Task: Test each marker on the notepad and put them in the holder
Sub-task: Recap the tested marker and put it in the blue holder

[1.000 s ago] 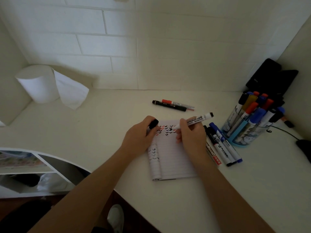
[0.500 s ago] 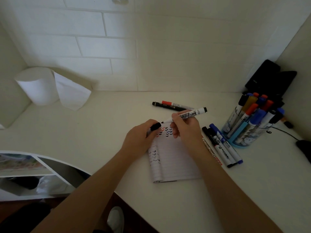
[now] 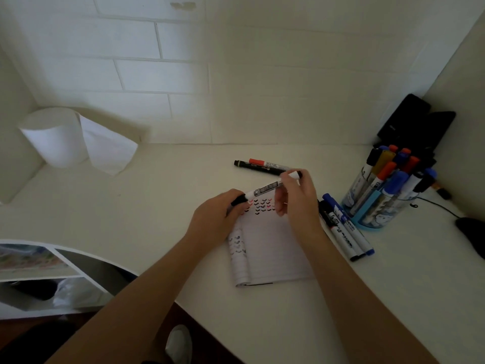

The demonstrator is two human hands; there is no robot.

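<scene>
My right hand holds a white-barrelled marker just above the top edge of the notepad. My fingers are curled round its far end, and the barrel slants down toward my left hand. That hand pinches the black cap at the marker's lower end, over the notepad's top left corner. Cap and barrel meet there, though I can't tell whether the cap is pushed fully home. The notepad lies open on the white desk, with rows of small black, red and blue ticks across its top lines and a folded-back page curled along its left edge. Just right of the notepad a few loose markers lie side by side, touching one another. Further right of it the holder stands upright, packed with markers caps up. Beyond the notepad's top edge two more markers lie together, one black, one red-capped. Far left of the notepad, a paper roll stands against the wall.
</scene>
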